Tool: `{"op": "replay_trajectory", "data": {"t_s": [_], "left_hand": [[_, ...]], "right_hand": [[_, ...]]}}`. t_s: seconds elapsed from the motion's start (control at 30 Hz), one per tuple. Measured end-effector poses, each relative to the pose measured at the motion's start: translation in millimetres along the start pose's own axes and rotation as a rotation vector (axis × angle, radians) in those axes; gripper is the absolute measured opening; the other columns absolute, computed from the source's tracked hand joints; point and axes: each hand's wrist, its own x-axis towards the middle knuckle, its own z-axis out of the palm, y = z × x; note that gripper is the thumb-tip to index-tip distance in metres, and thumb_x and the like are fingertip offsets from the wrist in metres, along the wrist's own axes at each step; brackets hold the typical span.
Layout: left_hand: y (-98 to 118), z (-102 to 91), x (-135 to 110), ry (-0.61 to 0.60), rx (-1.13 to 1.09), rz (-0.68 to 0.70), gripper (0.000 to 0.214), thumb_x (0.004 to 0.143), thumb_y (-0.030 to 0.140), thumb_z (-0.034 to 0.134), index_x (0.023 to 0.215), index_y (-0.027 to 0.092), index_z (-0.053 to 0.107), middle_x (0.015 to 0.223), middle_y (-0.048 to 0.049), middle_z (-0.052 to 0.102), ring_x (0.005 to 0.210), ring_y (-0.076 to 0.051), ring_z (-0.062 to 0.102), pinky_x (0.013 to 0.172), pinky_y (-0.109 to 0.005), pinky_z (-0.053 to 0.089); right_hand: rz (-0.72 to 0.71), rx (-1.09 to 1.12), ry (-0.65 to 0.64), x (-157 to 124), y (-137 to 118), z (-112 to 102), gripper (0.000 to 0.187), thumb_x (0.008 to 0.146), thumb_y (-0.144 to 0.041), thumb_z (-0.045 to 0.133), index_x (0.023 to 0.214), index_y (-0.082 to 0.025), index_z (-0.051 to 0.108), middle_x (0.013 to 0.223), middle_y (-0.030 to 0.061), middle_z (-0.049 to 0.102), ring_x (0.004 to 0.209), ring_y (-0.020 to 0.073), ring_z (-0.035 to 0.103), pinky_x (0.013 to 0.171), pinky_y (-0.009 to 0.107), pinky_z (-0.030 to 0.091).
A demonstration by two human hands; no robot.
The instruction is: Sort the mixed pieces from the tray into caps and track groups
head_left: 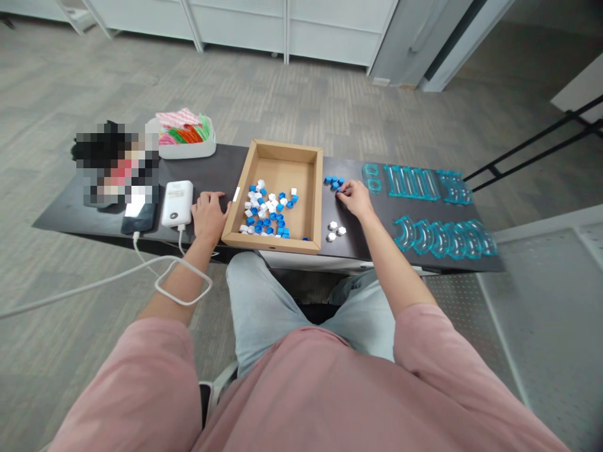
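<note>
One blue piece being pinched by right hand, seemingly colour-grouping | left hand resting spread beside box | next likely needing gentle release

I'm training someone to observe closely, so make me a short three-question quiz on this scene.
1. Which pieces are at the right hand's fingertips: A) white, B) blue, C) red?
2. How many white pieces lie on the table, outside the cardboard box?
3. True or false: the left hand is between the power bank and the box.

Key: 1. B; 2. Three; 3. True.
</note>
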Motion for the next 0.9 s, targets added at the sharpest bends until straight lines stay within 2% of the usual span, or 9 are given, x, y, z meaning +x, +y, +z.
{"op": "replay_trajectory", "data": {"t_s": [0.2, 0.3, 0.37, 0.47, 0.53, 0.6, 0.73, 0.9], "left_hand": [[1, -1.9, -1, -0.012, 0.000, -0.005, 0.053, 0.110, 0.034, 0.051, 0.157, 0.017, 0.069, 0.161, -0.0285, 0.063, 0.151, -0.048, 0.058, 0.129, -0.059, 0.044], [2, -2.2, -1, -0.007, 0.000, -0.003, 0.052, 0.110, 0.033, 0.052, 0.156, 0.018, 0.069, 0.160, -0.0277, 0.064, 0.151, -0.047, 0.059, 0.128, -0.058, 0.044], [2, -2.7, -1, -0.010, 0.006, -0.002, 0.052, 0.111, 0.033, 0.052, 0.157, 0.015, 0.069, 0.160, -0.0282, 0.063, 0.151, -0.047, 0.058, 0.128, -0.058, 0.044], [2, -4.2, -2, -0.034, 0.012, 0.000, 0.054, 0.114, 0.033, 0.052, 0.160, 0.011, 0.066, 0.162, -0.0288, 0.061, 0.150, -0.045, 0.057, 0.128, -0.056, 0.043], [2, -5.3, -2, -0.046, 0.011, 0.003, 0.054, 0.115, 0.034, 0.052, 0.162, 0.009, 0.066, 0.162, -0.0283, 0.061, 0.150, -0.044, 0.056, 0.128, -0.055, 0.042], [1, -5.9, -2, -0.049, 0.007, 0.003, 0.053, 0.116, 0.033, 0.053, 0.162, 0.009, 0.065, 0.163, -0.0279, 0.061, 0.151, -0.044, 0.056, 0.128, -0.054, 0.041], [2, -5.8, -2, -0.041, 0.008, 0.006, 0.051, 0.117, 0.032, 0.053, 0.161, 0.010, 0.065, 0.162, -0.0280, 0.062, 0.150, -0.043, 0.057, 0.127, -0.053, 0.042], [3, -5.8, -2, -0.035, 0.023, 0.013, 0.052, 0.117, 0.034, 0.050, 0.161, 0.009, 0.065, 0.161, -0.0290, 0.060, 0.150, -0.045, 0.058, 0.126, -0.054, 0.042]], "right_hand": [[-0.022, 0.051, 0.026, 8, -13, 3, 0.016, 0.087, -0.016, 0.072, 0.095, -0.026, 0.063, 0.126, 0.0101, 0.070, 0.091, 0.0230, 0.074, 0.098, 0.043, 0.064], [-0.149, 0.017, 0.049, 2, -38, 1, 0.012, 0.095, -0.019, 0.069, 0.106, -0.024, 0.069, 0.129, 0.0107, 0.072, 0.093, 0.0235, 0.073, 0.098, 0.042, 0.061], [-0.309, -0.062, -0.033, -6, -64, 2, 0.016, 0.100, -0.021, 0.067, 0.114, -0.023, 0.074, 0.127, 0.0110, 0.075, 0.102, 0.0273, 0.072, 0.104, 0.045, 0.058], [-0.501, -0.282, -0.226, -16, -108, 11, 0.021, 0.105, -0.023, 0.068, 0.122, -0.022, 0.081, 0.129, 0.0143, 0.081, 0.123, 0.0363, 0.070, 0.113, 0.051, 0.050], [-0.546, -0.446, -0.333, -20, -135, 22, 0.024, 0.106, -0.022, 0.069, 0.124, -0.020, 0.084, 0.134, 0.0176, 0.084, 0.132, 0.0404, 0.068, 0.116, 0.054, 0.045], [-0.537, -0.570, -0.424, -20, -153, 34, 0.026, 0.106, -0.016, 0.067, 0.124, -0.018, 0.086, 0.138, 0.0198, 0.085, 0.134, 0.0406, 0.070, 0.116, 0.053, 0.041], [-0.506, -0.654, -0.501, -16, -162, 46, 0.027, 0.103, -0.011, 0.068, 0.120, -0.019, 0.089, 0.136, 0.0174, 0.088, 0.130, 0.0365, 0.075, 0.113, 0.049, 0.039], [-0.523, -0.571, -0.503, -15, -150, 35, 0.025, 0.102, -0.017, 0.071, 0.118, -0.021, 0.089, 0.134, 0.0159, 0.088, 0.131, 0.0371, 0.074, 0.111, 0.048, 0.040]]}}
